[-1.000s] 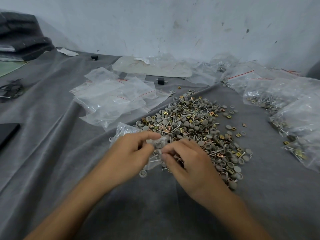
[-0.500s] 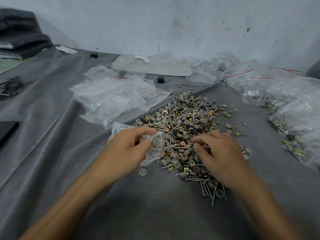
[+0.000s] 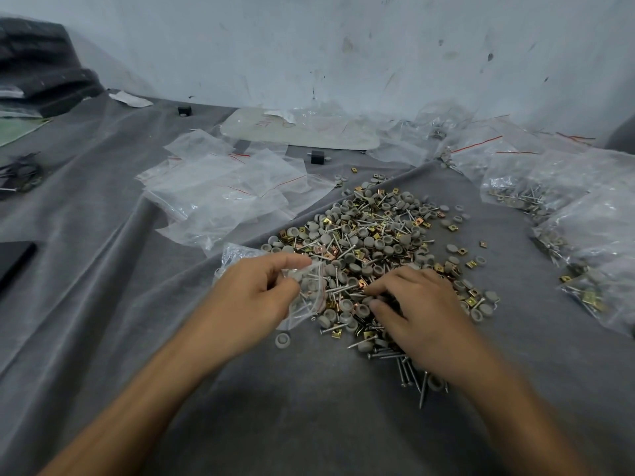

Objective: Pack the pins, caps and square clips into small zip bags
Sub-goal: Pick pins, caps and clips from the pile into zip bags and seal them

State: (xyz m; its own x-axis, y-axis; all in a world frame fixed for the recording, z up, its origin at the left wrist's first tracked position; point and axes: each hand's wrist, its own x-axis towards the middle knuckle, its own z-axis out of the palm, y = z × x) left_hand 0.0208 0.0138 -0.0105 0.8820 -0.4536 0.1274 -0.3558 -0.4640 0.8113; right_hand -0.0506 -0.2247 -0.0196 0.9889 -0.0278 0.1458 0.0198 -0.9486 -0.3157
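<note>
A heap of grey caps, metal pins and gold square clips lies on the grey cloth in the middle. My left hand pinches the mouth of a small clear zip bag at the heap's near left edge; a few pins show inside it. My right hand lies on the near side of the heap, its curled fingertips among the parts. Whether those fingers hold a part is hidden. One loose cap sits just below the bag.
Empty zip bags are piled at the back left. Filled bags crowd the right side. A pale flat board lies near the wall, and a small black block sits in front of it. Dark items occupy the far left.
My right hand left the bag's mouth, swept right over the heap, then came back to its near edge. My left hand kept holding the bag in place.
</note>
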